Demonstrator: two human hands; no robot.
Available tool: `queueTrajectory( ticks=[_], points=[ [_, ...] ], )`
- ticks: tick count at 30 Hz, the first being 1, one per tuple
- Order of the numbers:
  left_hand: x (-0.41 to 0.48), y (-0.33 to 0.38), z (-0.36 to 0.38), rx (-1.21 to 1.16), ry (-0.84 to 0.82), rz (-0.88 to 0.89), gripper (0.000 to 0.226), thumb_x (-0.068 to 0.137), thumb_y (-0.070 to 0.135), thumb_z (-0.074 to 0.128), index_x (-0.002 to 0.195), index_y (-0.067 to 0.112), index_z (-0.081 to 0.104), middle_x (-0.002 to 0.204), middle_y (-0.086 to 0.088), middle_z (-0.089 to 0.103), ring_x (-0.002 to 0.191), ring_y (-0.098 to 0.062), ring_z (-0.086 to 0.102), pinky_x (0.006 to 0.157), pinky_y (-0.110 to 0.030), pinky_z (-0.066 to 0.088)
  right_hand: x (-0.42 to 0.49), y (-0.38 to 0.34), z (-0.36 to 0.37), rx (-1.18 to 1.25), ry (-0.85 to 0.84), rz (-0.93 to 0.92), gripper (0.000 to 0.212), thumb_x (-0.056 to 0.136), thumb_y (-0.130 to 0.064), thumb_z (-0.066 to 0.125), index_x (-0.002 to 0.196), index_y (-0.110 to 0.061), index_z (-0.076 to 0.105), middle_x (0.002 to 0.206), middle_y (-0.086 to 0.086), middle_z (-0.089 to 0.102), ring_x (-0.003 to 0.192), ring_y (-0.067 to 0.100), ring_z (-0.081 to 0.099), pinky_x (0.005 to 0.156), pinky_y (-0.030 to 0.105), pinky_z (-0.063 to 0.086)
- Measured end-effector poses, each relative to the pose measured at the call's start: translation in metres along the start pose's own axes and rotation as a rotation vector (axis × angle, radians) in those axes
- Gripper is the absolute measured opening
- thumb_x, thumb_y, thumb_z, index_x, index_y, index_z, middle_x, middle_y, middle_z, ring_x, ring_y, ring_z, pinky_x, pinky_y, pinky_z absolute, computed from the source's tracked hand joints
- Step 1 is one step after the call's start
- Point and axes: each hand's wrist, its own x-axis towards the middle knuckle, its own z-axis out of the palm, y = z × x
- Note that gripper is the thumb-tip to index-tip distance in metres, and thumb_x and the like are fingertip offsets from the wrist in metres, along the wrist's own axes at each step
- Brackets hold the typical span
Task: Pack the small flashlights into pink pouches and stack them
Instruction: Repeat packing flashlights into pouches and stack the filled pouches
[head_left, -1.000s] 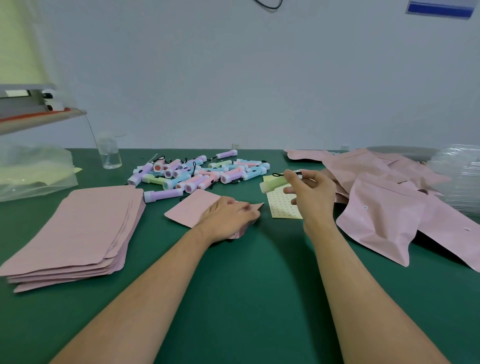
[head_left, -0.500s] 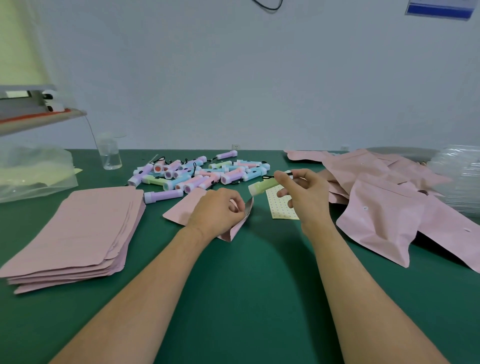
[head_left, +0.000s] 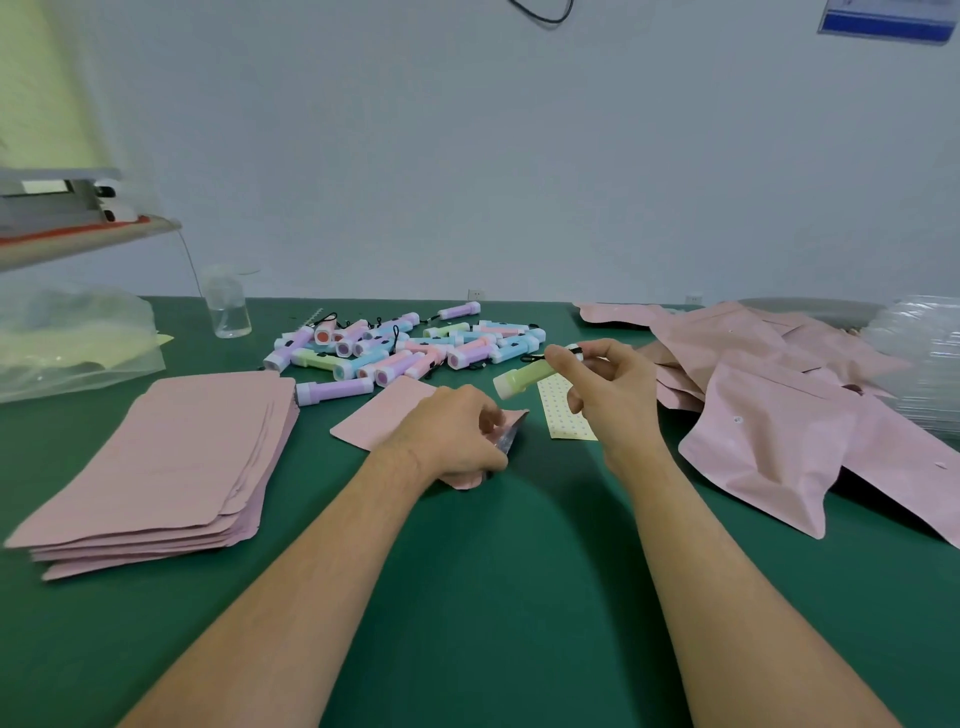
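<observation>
My right hand (head_left: 608, 400) pinches a pale green flashlight (head_left: 522, 379) by its tail end, its white head pointing down-left toward the pouch mouth. My left hand (head_left: 457, 434) grips the open end of a flat pink pouch (head_left: 384, 418) lying on the green table (head_left: 493, 597); the pouch lip is lifted and its silvery inside shows. Behind the hands lies a heap of pastel flashlights (head_left: 400, 348). A purple flashlight (head_left: 332, 391) lies apart at the heap's front left.
A stack of flat pink pouches (head_left: 156, 467) sits at the left. Puffed pink pouches (head_left: 779, 410) are piled at the right, beside clear plastic sheeting (head_left: 924, 358). A yellow dotted sheet (head_left: 561, 415) lies under my right hand. A clear bottle (head_left: 226, 306) and a plastic bag (head_left: 67, 343) stand far left.
My left hand has curled on the pouch's end and lifted its lip open. My right hand has brought the green flashlight left and tilted its head down toward the opening.
</observation>
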Motion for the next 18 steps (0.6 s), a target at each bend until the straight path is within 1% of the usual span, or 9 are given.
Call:
queueTrajectory(
  ticks=[1, 2, 5, 9, 11, 12, 14, 16, 18],
  points=[
    [-0.001, 0.0, 0.003, -0.002, 0.042, -0.001, 0.041, 0.083, 0.034, 0.07, 0.124, 0.027, 0.073, 0.104, 0.006, 0.078, 0.089, -0.014, 0.074, 0.087, -0.039, 0.062, 0.0, 0.0, 0.0, 0.01, -0.02, 0.0, 0.042, 0.076, -0.037, 0.089, 0.096, -0.008, 0.066, 0.063, 0.001, 0.062, 0.048, 0.017, 0.046, 0.048, 0.02, 0.039],
    [-0.001, 0.001, 0.006, 0.009, 0.099, -0.008, 0.035, 0.087, 0.039, 0.066, 0.12, 0.029, 0.074, 0.101, 0.006, 0.078, 0.088, -0.016, 0.073, 0.084, -0.039, 0.062, 0.0, 0.001, -0.001, 0.027, -0.043, 0.0, 0.045, 0.076, -0.037, 0.089, 0.097, -0.006, 0.066, 0.06, 0.001, 0.058, 0.048, 0.017, 0.044, 0.048, 0.021, 0.038],
    [-0.001, -0.001, 0.017, 0.001, 0.254, -0.06, 0.029, 0.09, 0.047, 0.064, 0.113, 0.034, 0.076, 0.097, 0.01, 0.077, 0.088, -0.019, 0.071, 0.08, -0.035, 0.06, 0.0, 0.002, -0.002, 0.094, -0.097, 0.009, 0.052, 0.075, -0.035, 0.09, 0.099, 0.002, 0.063, 0.057, 0.0, 0.047, 0.047, 0.017, 0.035, 0.047, 0.022, 0.033],
    [0.002, -0.008, 0.022, -0.184, 0.338, -0.12, 0.021, 0.089, 0.041, 0.069, 0.107, 0.035, 0.076, 0.086, 0.016, 0.077, 0.083, -0.013, 0.07, 0.071, -0.03, 0.057, 0.001, 0.004, -0.003, 0.101, -0.131, 0.037, 0.049, 0.079, -0.029, 0.09, 0.102, 0.006, 0.064, 0.056, -0.002, 0.04, 0.045, 0.015, 0.032, 0.046, 0.021, 0.031],
    [0.003, -0.011, 0.022, -0.259, 0.375, -0.14, 0.025, 0.085, 0.038, 0.073, 0.109, 0.037, 0.065, 0.084, 0.017, 0.075, 0.086, -0.011, 0.067, 0.066, -0.03, 0.052, 0.0, 0.005, -0.002, 0.033, -0.155, 0.059, 0.044, 0.08, -0.027, 0.089, 0.101, 0.004, 0.066, 0.054, -0.005, 0.043, 0.043, 0.014, 0.034, 0.045, 0.02, 0.033],
    [0.003, -0.012, 0.021, -0.278, 0.382, -0.147, 0.033, 0.084, 0.038, 0.075, 0.111, 0.036, 0.057, 0.084, 0.015, 0.075, 0.085, -0.011, 0.067, 0.063, -0.03, 0.051, -0.001, 0.005, -0.001, -0.018, -0.156, 0.069, 0.041, 0.08, -0.027, 0.089, 0.1, 0.001, 0.067, 0.054, -0.005, 0.048, 0.043, 0.014, 0.038, 0.045, 0.019, 0.035],
    [0.003, -0.013, 0.022, -0.28, 0.383, -0.144, 0.046, 0.084, 0.041, 0.077, 0.115, 0.031, 0.045, 0.081, 0.015, 0.076, 0.074, -0.01, 0.069, 0.06, -0.032, 0.054, -0.002, 0.003, 0.001, -0.11, -0.137, 0.08, 0.036, 0.079, -0.028, 0.089, 0.096, -0.004, 0.067, 0.059, -0.004, 0.058, 0.042, 0.013, 0.043, 0.045, 0.018, 0.039],
    [0.003, -0.013, 0.022, -0.277, 0.34, -0.122, 0.05, 0.083, 0.044, 0.077, 0.115, 0.03, 0.04, 0.077, 0.022, 0.076, 0.063, -0.007, 0.07, 0.06, -0.031, 0.055, -0.002, 0.003, 0.002, -0.187, -0.119, 0.077, 0.029, 0.08, -0.027, 0.088, 0.091, -0.008, 0.069, 0.063, -0.003, 0.065, 0.043, 0.012, 0.045, 0.046, 0.02, 0.042],
    [0.004, -0.011, 0.02, -0.281, 0.241, -0.092, 0.048, 0.083, 0.046, 0.077, 0.111, 0.031, 0.042, 0.079, 0.026, 0.075, 0.053, -0.008, 0.069, 0.064, -0.033, 0.058, -0.002, 0.003, 0.001, -0.241, -0.114, 0.071, 0.024, 0.08, -0.025, 0.087, 0.088, -0.01, 0.069, 0.062, -0.004, 0.067, 0.044, 0.011, 0.045, 0.049, 0.025, 0.044]
  ],
)
